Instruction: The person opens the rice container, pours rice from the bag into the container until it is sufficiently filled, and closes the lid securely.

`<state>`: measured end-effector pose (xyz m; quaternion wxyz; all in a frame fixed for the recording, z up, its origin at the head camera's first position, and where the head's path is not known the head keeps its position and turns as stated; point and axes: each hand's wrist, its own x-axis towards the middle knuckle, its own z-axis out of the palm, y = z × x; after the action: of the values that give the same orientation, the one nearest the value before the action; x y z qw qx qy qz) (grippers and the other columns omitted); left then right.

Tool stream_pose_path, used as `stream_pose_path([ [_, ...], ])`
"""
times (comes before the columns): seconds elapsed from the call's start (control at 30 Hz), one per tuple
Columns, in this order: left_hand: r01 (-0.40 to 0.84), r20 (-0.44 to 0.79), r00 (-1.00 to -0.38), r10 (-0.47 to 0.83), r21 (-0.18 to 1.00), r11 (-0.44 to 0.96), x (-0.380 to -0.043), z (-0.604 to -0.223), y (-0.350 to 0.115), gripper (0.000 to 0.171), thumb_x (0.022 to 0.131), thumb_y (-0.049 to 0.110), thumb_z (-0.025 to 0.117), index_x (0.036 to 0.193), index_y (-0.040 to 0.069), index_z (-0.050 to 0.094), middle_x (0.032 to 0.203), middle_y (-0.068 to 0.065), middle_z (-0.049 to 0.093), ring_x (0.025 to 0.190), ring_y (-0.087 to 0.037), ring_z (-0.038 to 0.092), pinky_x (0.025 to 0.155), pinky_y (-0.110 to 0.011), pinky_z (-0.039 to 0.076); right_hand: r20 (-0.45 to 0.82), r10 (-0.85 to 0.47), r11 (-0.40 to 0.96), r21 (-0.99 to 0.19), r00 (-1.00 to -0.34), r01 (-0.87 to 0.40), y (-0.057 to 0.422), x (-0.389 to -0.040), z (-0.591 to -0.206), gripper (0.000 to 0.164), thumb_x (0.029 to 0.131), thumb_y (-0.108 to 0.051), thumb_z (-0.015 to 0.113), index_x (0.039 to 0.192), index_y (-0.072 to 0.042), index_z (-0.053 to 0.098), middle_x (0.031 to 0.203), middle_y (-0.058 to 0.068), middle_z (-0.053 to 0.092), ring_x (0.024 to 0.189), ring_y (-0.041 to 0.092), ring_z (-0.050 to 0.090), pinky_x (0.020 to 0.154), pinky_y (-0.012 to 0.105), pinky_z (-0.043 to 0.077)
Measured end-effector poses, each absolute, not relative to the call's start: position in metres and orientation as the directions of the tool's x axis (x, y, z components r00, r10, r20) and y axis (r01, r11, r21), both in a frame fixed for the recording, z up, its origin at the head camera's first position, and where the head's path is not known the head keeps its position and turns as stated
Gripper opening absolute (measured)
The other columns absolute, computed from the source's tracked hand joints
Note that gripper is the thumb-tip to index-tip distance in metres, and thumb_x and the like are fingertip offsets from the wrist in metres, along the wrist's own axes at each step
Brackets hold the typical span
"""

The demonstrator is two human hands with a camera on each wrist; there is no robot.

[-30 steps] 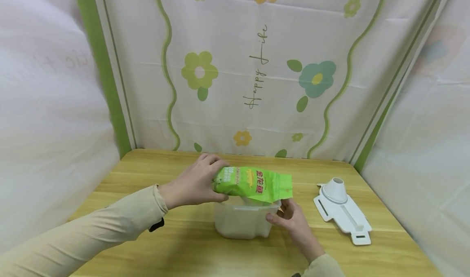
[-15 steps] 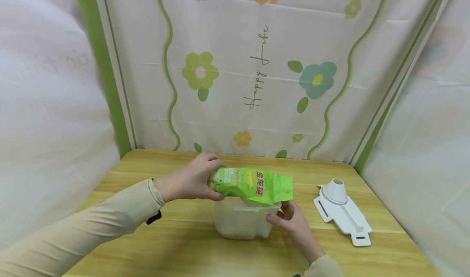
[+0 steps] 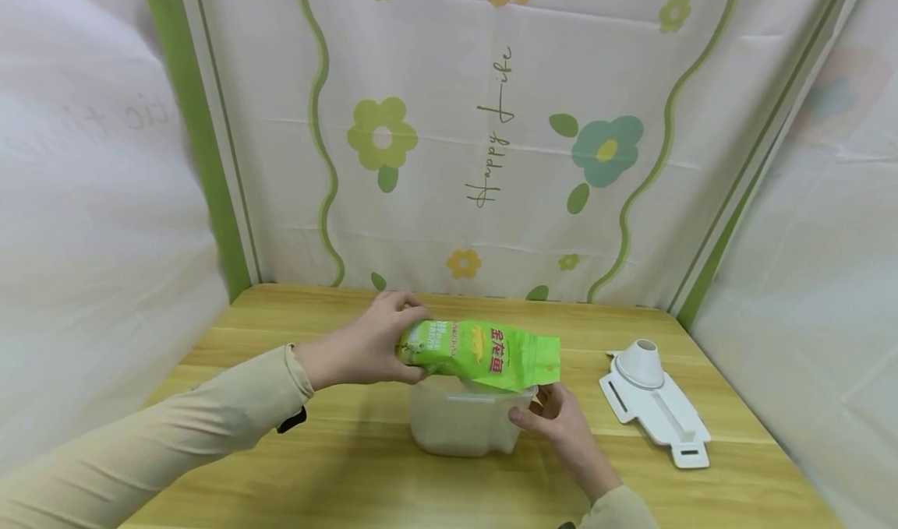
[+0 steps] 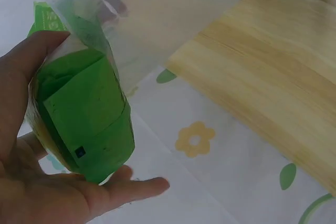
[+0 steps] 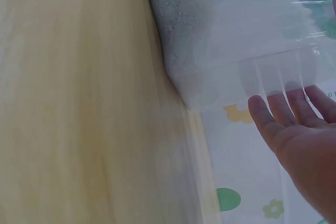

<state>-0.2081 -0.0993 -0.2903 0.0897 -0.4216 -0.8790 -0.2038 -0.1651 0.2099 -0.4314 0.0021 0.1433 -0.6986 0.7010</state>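
Note:
My left hand (image 3: 375,338) grips the closed-looking end of a green food bag (image 3: 484,354). The bag lies almost level over a translucent plastic container (image 3: 463,428), its flat green end pointing right. From the left wrist view, the bag's folded green bottom (image 4: 89,114) sits in my palm, between thumb and fingers. My right hand (image 3: 564,428) holds the container's right corner, thumb in front and fingers round the side. In the right wrist view, fingertips (image 5: 257,102) touch the clear wall, and whitish grains (image 5: 176,9) show low in the container. The bag's mouth is hidden.
A white plastic lid-like plate (image 3: 662,420) with slots and a cone-shaped spout (image 3: 640,361) lies on the wooden table (image 3: 316,467) at the right. A flower-print curtain (image 3: 435,202) hangs behind the table's far edge, with white cloth at both sides.
The left hand and bag have shifted slightly left since a second ago, and more of the bag's left end shows. The right hand and container stay in place.

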Motion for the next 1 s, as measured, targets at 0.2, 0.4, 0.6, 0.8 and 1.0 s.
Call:
stream_pose_path([
  [0.2,0.776,0.291,-0.628,0.722,0.306,0.551,-0.2131,-0.2914,-0.1016,0.058,0.072,0.029,0.087,0.121,0.009,0.062,0.116,-0.013,0.051,0.094,-0.021,0.051,0.071,-0.028,0.05,0.201,-0.195,-0.022,-0.979,-0.96,-0.201,0.2103,-0.1642,-0.4312,0.065,0.086,-0.003,0.072,0.143,-0.006,0.043,0.142,0.012,0.047,0.129,0.027,0.046,0.104,0.036,0.041],
  [0.4,0.742,0.277,-0.666,0.693,0.341,0.577,-0.2149,-0.29,-0.1006,0.059,0.069,0.031,0.089,0.119,0.011,0.065,0.111,-0.008,0.053,0.09,-0.017,0.05,0.068,-0.026,0.05,0.2,-0.198,-0.02,-0.98,-0.96,-0.2,0.2103,-0.1642,-0.4312,0.064,0.086,-0.004,0.072,0.143,-0.006,0.043,0.142,0.012,0.048,0.129,0.028,0.045,0.105,0.036,0.041],
  [0.6,0.739,0.309,-0.671,0.674,0.354,0.574,-0.2156,-0.2891,-0.1005,0.059,0.065,0.03,0.091,0.116,0.012,0.069,0.107,-0.003,0.056,0.09,-0.017,0.051,0.069,-0.027,0.05,0.208,-0.203,-0.024,-0.978,-0.957,-0.208,0.2105,-0.1652,-0.431,0.064,0.085,-0.004,0.072,0.142,-0.006,0.044,0.142,0.012,0.048,0.13,0.028,0.045,0.104,0.035,0.041],
  [0.8,0.753,0.333,-0.656,0.678,0.344,0.561,-0.2155,-0.2856,-0.0997,0.057,0.063,0.027,0.093,0.113,0.011,0.07,0.104,-0.002,0.058,0.09,-0.016,0.052,0.07,-0.027,0.051,0.208,-0.202,-0.024,-0.978,-0.957,-0.207,0.2104,-0.1649,-0.4318,0.064,0.085,-0.002,0.072,0.142,-0.007,0.044,0.144,0.011,0.047,0.13,0.026,0.045,0.104,0.034,0.041],
  [1.0,0.774,0.367,-0.633,0.682,0.315,0.55,-0.215,-0.2832,-0.1007,0.052,0.062,0.021,0.093,0.108,0.009,0.07,0.106,-0.007,0.056,0.091,-0.019,0.054,0.072,-0.026,0.053,0.206,-0.203,-0.026,-0.979,-0.957,-0.205,0.21,-0.1645,-0.4317,0.065,0.085,-0.001,0.072,0.143,-0.006,0.044,0.142,0.013,0.048,0.129,0.029,0.046,0.103,0.039,0.042],
])
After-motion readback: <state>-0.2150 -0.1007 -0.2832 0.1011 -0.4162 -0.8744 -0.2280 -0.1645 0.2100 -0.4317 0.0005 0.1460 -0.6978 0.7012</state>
